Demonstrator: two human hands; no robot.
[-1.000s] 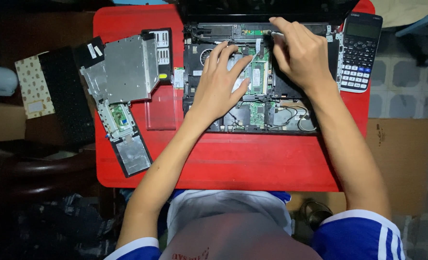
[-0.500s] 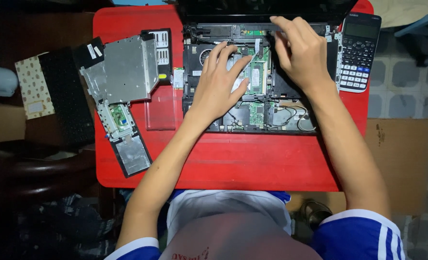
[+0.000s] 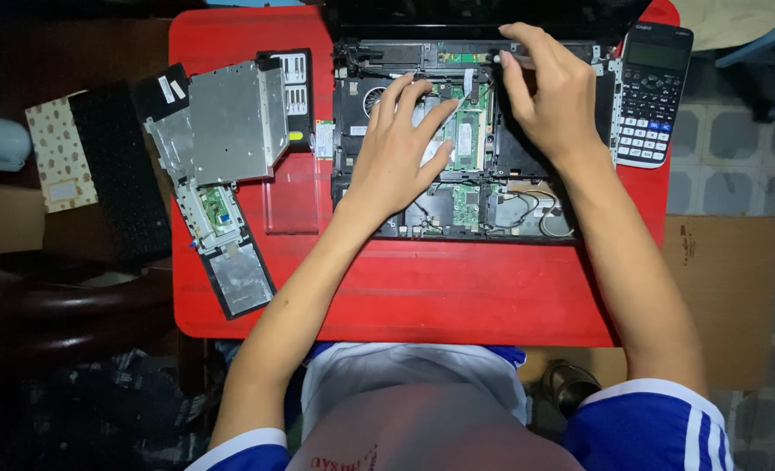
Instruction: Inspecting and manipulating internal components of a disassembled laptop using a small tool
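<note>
An opened black laptop chassis (image 3: 527, 218) lies on a red table (image 3: 422, 288), its circuit boards, fan and wires exposed. My left hand (image 3: 401, 153) rests flat on the inner parts with fingers spread, fingertips beside a green memory module (image 3: 468, 144). My right hand (image 3: 549, 96) is at the chassis back edge near the hinge. Its fingers are curled and pinched around something small that I cannot make out.
A silver drive and metal cover plates (image 3: 230, 122) lie left of the laptop, with a narrow board piece (image 3: 230, 253) below them. A dark calculator (image 3: 654, 96) sits at the right edge. A black keyboard (image 3: 117, 174) lies off the table's left side, cardboard (image 3: 728, 279) on the right.
</note>
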